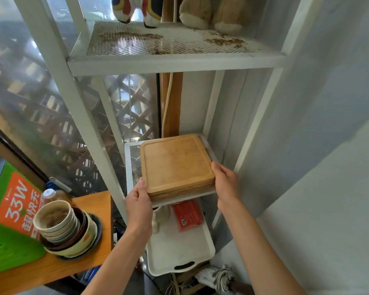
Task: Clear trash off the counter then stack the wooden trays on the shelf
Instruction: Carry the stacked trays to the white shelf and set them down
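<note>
Wooden trays (176,165) on shelf (129,167), hands (139,199) gripping opposite corners.

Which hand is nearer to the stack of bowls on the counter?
Left. The left hand grips the wooden trays' front-left corner, nearer the stack of bowls; the right hand holds the trays' far right edge.

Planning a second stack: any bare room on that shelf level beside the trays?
Little. The wooden trays fill most of the mesh shelf; only a narrow strip shows along its left edge. Left hand and right hand take the front corners. The white tray below has bare room in front.
</note>
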